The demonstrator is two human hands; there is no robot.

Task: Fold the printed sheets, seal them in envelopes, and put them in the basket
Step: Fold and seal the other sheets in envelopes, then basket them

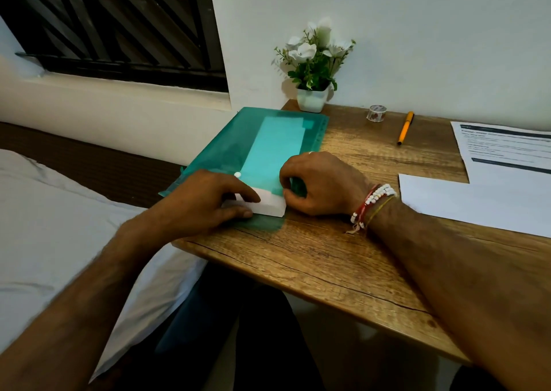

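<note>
A translucent green plastic folder lies on the left end of the wooden desk, with white envelopes inside it. The near ends of the envelopes stick out of the folder's mouth. My left hand pinches those white ends between thumb and fingers. My right hand grips the folder's open edge just to their right, fingers curled. At the right lie a printed sheet and a plain white sheet overlapping it. No basket is in view.
A white pot of white flowers stands at the desk's back edge by the wall. A roll of clear tape and an orange pen lie behind the desk's middle. A bed with a white sheet adjoins the desk on the left.
</note>
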